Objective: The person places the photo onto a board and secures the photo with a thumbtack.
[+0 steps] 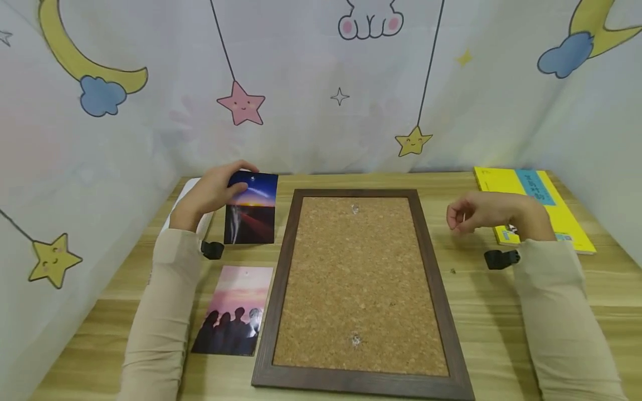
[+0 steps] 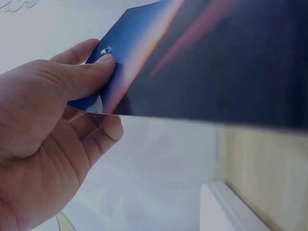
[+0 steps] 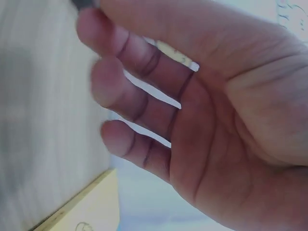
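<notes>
With my left hand (image 1: 215,186) I pinch the top left of a glossy sunset-road photo (image 1: 251,223), thumb on its front and fingers behind it. The left wrist view shows a small torn white spot near my thumb. Below it lies a pink-sky photo (image 1: 233,312) with silhouetted people. A dark-framed corkboard (image 1: 361,278) lies between my hands, with clear pushpins near its top (image 1: 355,209) and bottom (image 1: 356,340). My right hand (image 1: 484,211) hovers right of the board, fingers loosely curled; no object shows in its grasp in the right wrist view (image 3: 192,115).
A yellow book (image 1: 567,214) lies at the right, partly behind my right wrist. Between board and right forearm is a small pin-like thing (image 1: 453,271) on the wooden table. A white object (image 1: 188,186) sits behind my left hand. A patterned curtain (image 1: 311,133) encloses the back.
</notes>
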`<state>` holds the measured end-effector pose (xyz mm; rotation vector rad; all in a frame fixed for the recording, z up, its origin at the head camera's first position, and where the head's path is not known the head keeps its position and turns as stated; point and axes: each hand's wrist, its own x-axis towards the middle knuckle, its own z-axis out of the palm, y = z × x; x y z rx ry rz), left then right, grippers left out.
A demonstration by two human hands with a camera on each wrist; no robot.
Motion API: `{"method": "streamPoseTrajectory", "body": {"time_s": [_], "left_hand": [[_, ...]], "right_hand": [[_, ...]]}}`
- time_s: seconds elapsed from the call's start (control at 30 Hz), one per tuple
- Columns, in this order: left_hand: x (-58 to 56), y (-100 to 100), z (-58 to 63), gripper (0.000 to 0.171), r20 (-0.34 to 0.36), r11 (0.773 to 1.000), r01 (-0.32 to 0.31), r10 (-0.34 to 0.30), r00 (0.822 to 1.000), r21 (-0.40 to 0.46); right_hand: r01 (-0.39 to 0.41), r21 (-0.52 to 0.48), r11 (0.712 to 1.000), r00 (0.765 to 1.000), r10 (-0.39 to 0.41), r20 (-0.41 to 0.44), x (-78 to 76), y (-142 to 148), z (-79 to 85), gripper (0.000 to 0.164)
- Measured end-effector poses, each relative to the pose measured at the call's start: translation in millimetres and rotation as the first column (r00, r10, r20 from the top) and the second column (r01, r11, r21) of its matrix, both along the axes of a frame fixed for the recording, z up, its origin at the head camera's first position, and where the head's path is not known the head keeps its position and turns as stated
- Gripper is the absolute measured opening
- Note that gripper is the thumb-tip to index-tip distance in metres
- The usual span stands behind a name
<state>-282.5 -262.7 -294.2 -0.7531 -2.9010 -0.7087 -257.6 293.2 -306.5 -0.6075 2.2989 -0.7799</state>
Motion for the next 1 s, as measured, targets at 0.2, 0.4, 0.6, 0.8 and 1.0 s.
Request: {"method": "streamPoseTrajectory", "body": {"time_s": [0.2,0.4,0.6,0.8,1.0], "left_hand": [[1.6,7.7,14.6,0.038,-0.020,0.999,-0.027,0.028,0.999,0.036],[3.4,16.8,25.6,0.035,-0.057,0.994,-0.019,0.025,0.998,0.112],[1.8,23.9,17.3,0.034,-0.058,0.990,-0.021,0.030,0.998,0.138],[-5.6,43.9,15.1,0.035,-0.045,0.981,0.010,-0.001,0.999,0.196],[-10.7,59.5,19.1,0.034,-0.058,0.975,0.017,-0.004,0.998,0.221]], "right_hand": [[0.014,-0.035,0.999,0.988,-0.019,-0.151,0.7,0.4,12.0,0.007],[0.014,-0.114,0.993,0.958,-0.046,-0.284,-0.6,-6.2,23.3,0.010],[0.037,-0.166,0.985,0.942,-0.091,-0.324,-6.6,-20.9,28.6,0.015],[0.093,-0.181,0.979,0.908,-0.158,-0.389,-14.6,-35.2,35.4,0.017],[0.096,-0.238,0.966,0.866,-0.199,-0.459,-23.8,-50.2,46.9,0.018]]}}
